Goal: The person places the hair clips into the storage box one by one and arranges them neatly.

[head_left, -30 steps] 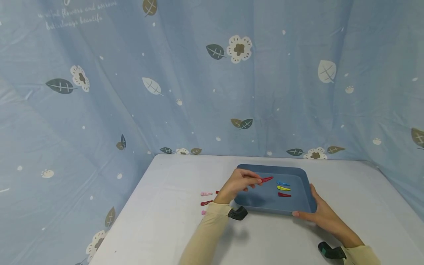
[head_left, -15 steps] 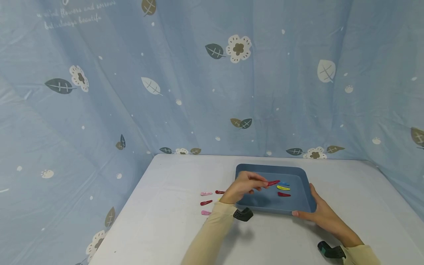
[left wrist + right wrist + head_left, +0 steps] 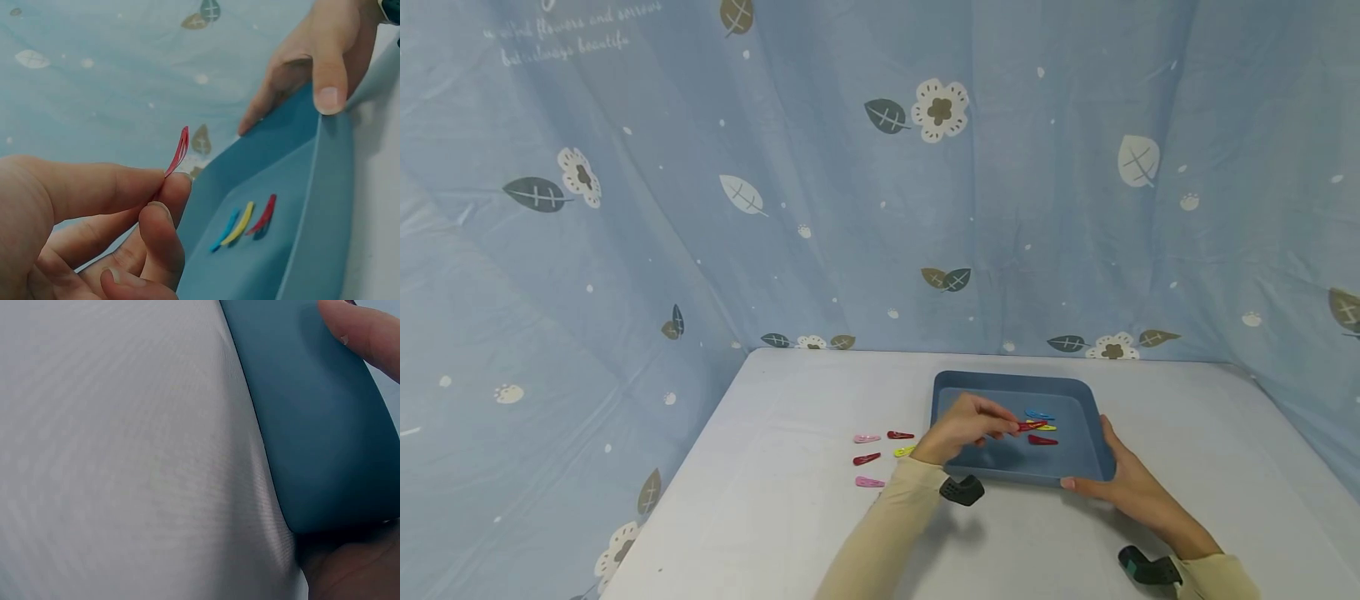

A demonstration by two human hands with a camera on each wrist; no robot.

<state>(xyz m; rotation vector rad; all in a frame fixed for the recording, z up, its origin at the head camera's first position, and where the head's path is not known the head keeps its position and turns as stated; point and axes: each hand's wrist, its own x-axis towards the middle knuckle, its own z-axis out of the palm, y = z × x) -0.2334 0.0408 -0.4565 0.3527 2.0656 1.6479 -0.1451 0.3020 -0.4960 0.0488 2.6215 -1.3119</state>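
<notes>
Between thumb and index finger, my left hand pinches a red snap hair clip, held above the blue-grey tray. Inside the tray a blue hair clip, a yellow hair clip and another red hair clip lie in a short column. In the head view the held clip partly covers the yellow one. At the tray's near right corner my right hand grips the walls, thumb on the front side and fingers along the right side.
Left of the tray, on the white table, lie a pink hair clip, a dark red hair clip and several more clips. My left sleeve hides part of that area. A blue patterned curtain hangs behind the table.
My left hand has moved right and slightly nearer with the red hair clip, from left of the blue clip to over the yellow one. The right hand and tray stay put.
</notes>
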